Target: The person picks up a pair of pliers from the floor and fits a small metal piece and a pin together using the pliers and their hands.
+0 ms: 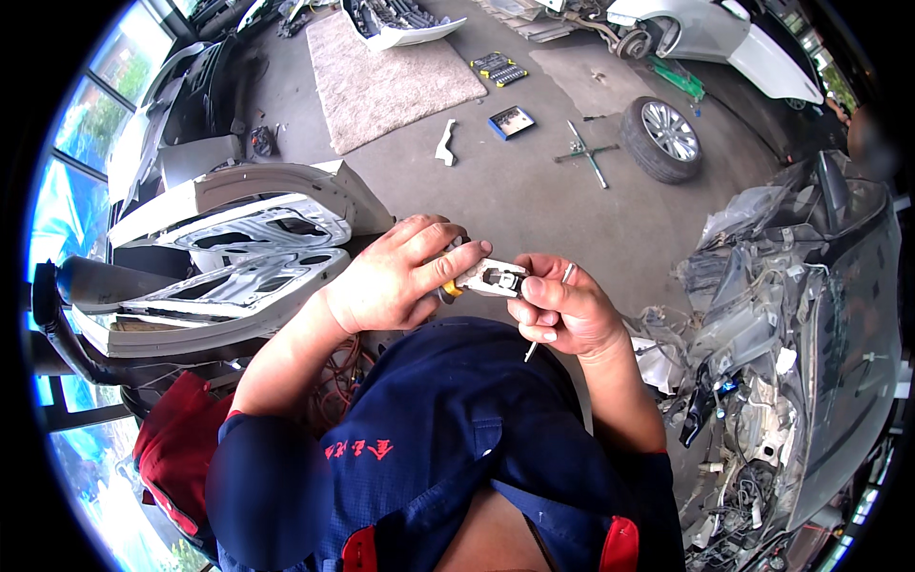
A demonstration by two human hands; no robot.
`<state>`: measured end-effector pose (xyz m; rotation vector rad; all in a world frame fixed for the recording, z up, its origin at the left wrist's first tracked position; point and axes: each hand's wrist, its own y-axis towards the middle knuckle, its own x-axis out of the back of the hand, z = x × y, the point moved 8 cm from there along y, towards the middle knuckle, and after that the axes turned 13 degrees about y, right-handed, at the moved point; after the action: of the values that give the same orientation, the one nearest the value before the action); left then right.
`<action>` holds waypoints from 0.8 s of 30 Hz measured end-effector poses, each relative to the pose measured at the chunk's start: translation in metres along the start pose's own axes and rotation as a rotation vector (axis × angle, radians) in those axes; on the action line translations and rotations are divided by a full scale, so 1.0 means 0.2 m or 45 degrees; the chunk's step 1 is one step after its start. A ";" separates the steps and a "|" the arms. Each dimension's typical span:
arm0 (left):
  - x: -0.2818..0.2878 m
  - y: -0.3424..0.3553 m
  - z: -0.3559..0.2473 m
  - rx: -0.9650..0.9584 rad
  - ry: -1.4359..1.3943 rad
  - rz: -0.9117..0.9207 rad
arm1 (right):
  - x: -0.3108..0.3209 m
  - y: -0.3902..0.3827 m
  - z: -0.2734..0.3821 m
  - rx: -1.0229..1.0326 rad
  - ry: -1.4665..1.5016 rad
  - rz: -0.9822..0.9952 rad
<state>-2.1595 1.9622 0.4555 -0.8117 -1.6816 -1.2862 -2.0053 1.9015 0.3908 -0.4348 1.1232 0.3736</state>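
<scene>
Floor (562,214) beyond 2 hands (396,274) (578,317), 1 tool (491,277)

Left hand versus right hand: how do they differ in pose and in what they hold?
The left hand shows its back and grips the yellow-edged left end of the metal tool; the right hand is at the tool's right end, thumb toward the camera.
A thin rod sticks out below the right hand; none shows at the left hand.
Both are bare, curled and close together.

Gry flr (610,238), beige rug (386,81); bright wndws (88,116) at L.
</scene>
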 end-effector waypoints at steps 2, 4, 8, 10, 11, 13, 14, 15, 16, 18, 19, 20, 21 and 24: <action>-0.01 0.00 0.00 -0.003 -0.024 0.001 | 0.02 0.00 0.00 0.008 0.020 -0.018; -0.02 0.00 -0.01 0.018 -0.067 -0.018 | 0.03 0.00 -0.01 0.046 0.074 -0.025; -0.05 -0.01 -0.03 0.058 -0.168 -0.051 | 0.03 0.01 -0.04 0.087 0.208 0.038; -0.05 -0.01 -0.04 0.065 -0.158 -0.031 | 0.06 0.00 -0.04 0.097 0.198 -0.004; -0.06 0.00 -0.04 0.072 -0.148 -0.013 | 0.05 0.00 -0.04 0.085 0.202 0.010; -0.06 0.00 -0.03 0.072 -0.143 -0.017 | 0.05 0.00 -0.05 0.072 0.208 0.023; -0.06 0.00 -0.03 0.073 -0.137 -0.021 | 0.06 0.00 -0.05 0.077 0.217 0.019; -0.06 0.00 -0.03 0.073 -0.137 -0.020 | 0.06 0.00 -0.05 0.084 0.226 0.015; -0.06 -0.01 -0.03 0.065 -0.132 -0.028 | 0.07 0.00 -0.05 0.084 0.227 0.015; -0.06 0.00 -0.03 0.059 -0.127 -0.034 | 0.06 0.01 -0.06 0.056 0.236 0.057; -0.04 0.00 -0.04 0.039 -0.088 -0.058 | 0.06 0.01 -0.06 0.055 0.237 0.056; -0.03 0.01 -0.05 0.019 -0.049 -0.083 | 0.06 0.00 -0.06 0.058 0.224 0.061; -0.03 0.01 -0.05 0.023 -0.049 -0.084 | 0.06 0.00 -0.05 0.059 0.209 0.067; -0.03 0.01 -0.04 0.034 -0.052 -0.115 | 0.05 0.01 -0.06 0.055 0.224 0.108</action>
<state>-2.1533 1.9543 0.4516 -0.7586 -1.7817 -1.3131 -2.0107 1.8978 0.3763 -0.3884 1.3218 0.3904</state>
